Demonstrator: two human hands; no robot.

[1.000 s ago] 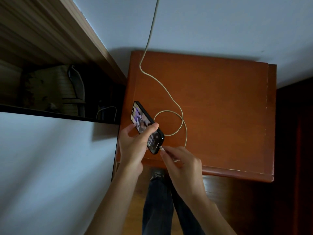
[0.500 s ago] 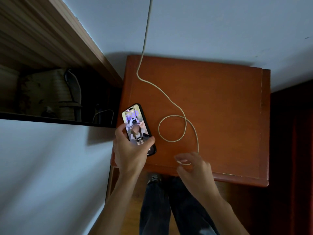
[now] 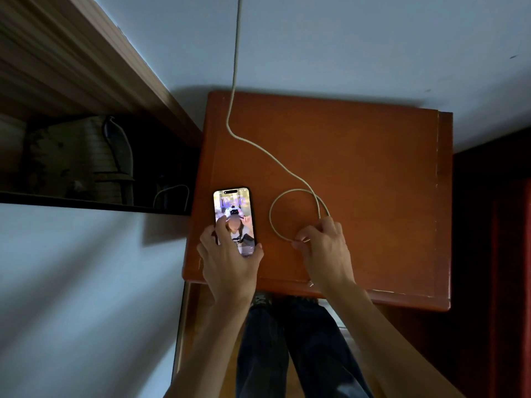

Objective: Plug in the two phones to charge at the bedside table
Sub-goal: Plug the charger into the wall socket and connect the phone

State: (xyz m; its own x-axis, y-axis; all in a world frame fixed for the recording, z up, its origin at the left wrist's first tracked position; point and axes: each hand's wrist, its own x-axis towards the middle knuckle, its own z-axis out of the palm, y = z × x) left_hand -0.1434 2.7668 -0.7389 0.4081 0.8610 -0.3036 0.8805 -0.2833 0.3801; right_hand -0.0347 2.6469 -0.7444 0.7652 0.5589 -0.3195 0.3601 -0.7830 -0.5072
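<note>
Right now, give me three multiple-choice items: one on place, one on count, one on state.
1. The phone lies where? A) near left part of the table B) on a chair C) in a drawer
2. Loops in the cable? A) none B) three C) one
3. The phone's screen is: A) dark B) lit C) face down

1 A: it rests there under the left hand.
2 C: the right hand pinches its single loop.
3 B: a picture glows on it.

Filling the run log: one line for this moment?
left hand: holds lit black phone on orange wooden bedside table | right hand: pinches looped beige cable
</note>
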